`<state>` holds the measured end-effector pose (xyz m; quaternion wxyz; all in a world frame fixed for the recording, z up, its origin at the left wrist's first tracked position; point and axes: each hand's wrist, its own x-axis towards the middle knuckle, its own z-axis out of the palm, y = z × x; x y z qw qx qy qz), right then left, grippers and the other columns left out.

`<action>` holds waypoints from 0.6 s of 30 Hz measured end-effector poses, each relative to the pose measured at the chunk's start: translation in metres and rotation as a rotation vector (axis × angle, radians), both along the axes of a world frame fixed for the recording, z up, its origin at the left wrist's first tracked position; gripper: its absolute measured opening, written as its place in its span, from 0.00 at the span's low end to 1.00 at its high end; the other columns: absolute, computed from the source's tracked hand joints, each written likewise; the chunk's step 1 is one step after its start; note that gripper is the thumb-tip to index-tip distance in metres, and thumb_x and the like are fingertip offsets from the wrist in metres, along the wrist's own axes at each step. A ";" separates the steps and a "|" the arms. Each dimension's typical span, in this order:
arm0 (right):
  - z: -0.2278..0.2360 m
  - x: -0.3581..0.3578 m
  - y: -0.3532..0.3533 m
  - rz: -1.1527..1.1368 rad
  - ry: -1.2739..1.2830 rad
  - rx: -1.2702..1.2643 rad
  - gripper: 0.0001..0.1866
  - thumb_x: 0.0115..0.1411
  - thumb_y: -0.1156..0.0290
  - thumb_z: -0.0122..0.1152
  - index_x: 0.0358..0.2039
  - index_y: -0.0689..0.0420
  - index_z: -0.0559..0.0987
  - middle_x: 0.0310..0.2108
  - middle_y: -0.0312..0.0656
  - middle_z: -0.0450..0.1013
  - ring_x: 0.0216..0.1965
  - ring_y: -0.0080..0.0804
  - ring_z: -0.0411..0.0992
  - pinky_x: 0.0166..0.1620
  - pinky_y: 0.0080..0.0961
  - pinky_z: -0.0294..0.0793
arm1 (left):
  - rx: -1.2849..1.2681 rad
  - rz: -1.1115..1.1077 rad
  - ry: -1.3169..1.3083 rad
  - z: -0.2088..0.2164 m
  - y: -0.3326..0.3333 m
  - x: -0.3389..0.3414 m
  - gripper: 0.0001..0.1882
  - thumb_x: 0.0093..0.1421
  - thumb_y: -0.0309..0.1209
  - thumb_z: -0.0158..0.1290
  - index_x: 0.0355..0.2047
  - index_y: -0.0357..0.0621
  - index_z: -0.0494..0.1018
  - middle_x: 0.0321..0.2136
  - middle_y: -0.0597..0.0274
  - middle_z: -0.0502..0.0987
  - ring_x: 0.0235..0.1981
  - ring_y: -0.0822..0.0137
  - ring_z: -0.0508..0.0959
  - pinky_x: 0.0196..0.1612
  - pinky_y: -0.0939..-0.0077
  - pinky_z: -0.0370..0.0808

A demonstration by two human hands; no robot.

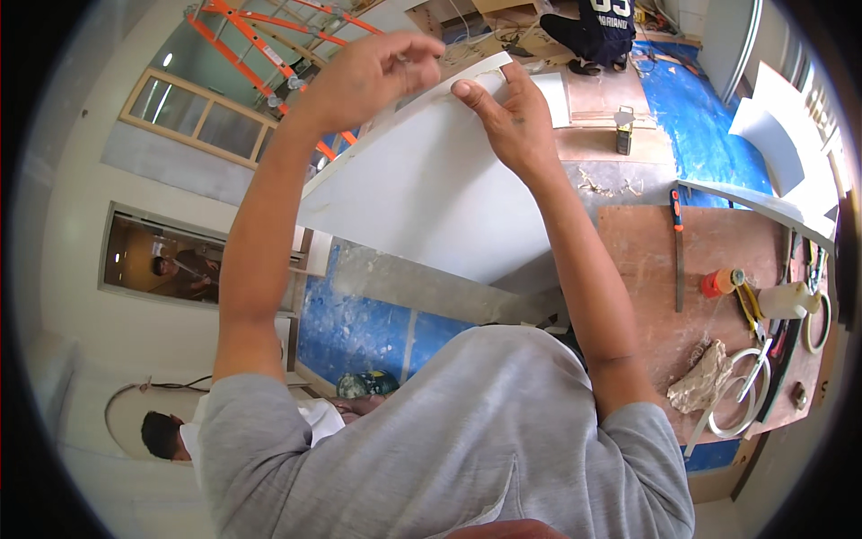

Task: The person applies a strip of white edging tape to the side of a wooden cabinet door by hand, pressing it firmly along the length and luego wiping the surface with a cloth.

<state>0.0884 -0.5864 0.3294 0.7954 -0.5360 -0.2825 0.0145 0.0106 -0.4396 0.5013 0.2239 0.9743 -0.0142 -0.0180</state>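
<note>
A large white panel (422,180) stands in front of me, its upper edge running slantwise from lower left to upper right. Along that edge lies a narrow white strip (483,66). My right hand (519,121) grips the panel's upper right corner, thumb on the near face and fingers over the edge. Just above the edge, farther left, is my left hand (373,79). Its fingers are partly curled and apart, and nothing shows in them. Whether it touches the edge cannot be made out.
At right, a brown board (637,260) bears an orange-handled file (677,220), pliers (752,310), a white bottle (786,301) and a coiled white strip (743,409). An orange ladder (238,54) stands far left. A crouching person (603,31) is far back; another person (163,436) is lower left.
</note>
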 end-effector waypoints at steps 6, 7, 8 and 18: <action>-0.005 0.004 -0.009 0.214 0.081 0.192 0.26 0.74 0.47 0.55 0.49 0.61 0.79 0.39 0.47 0.78 0.41 0.34 0.75 0.46 0.31 0.75 | -0.040 0.052 -0.119 -0.042 -0.007 -0.024 0.15 0.72 0.36 0.58 0.51 0.39 0.79 0.37 0.66 0.82 0.38 0.76 0.77 0.44 0.76 0.75; -0.006 0.003 -0.011 0.212 0.072 0.193 0.26 0.74 0.48 0.56 0.51 0.61 0.79 0.40 0.48 0.78 0.42 0.36 0.75 0.47 0.31 0.75 | 0.003 0.052 -0.141 -0.042 -0.008 -0.025 0.15 0.73 0.37 0.57 0.51 0.39 0.78 0.35 0.64 0.81 0.36 0.74 0.78 0.43 0.75 0.76; -0.006 0.000 -0.012 0.210 0.063 0.194 0.26 0.74 0.48 0.56 0.52 0.62 0.79 0.41 0.48 0.78 0.42 0.37 0.75 0.47 0.31 0.75 | 0.045 0.051 -0.164 -0.044 -0.009 -0.026 0.15 0.73 0.38 0.56 0.51 0.39 0.78 0.34 0.63 0.81 0.35 0.73 0.78 0.41 0.73 0.76; -0.011 0.000 -0.008 0.027 -0.100 0.079 0.30 0.68 0.49 0.65 0.58 0.60 0.76 0.48 0.49 0.78 0.45 0.43 0.76 0.47 0.36 0.76 | 0.287 -0.013 -0.300 -0.058 -0.012 -0.024 0.16 0.74 0.41 0.54 0.51 0.41 0.74 0.31 0.54 0.80 0.31 0.60 0.80 0.38 0.65 0.76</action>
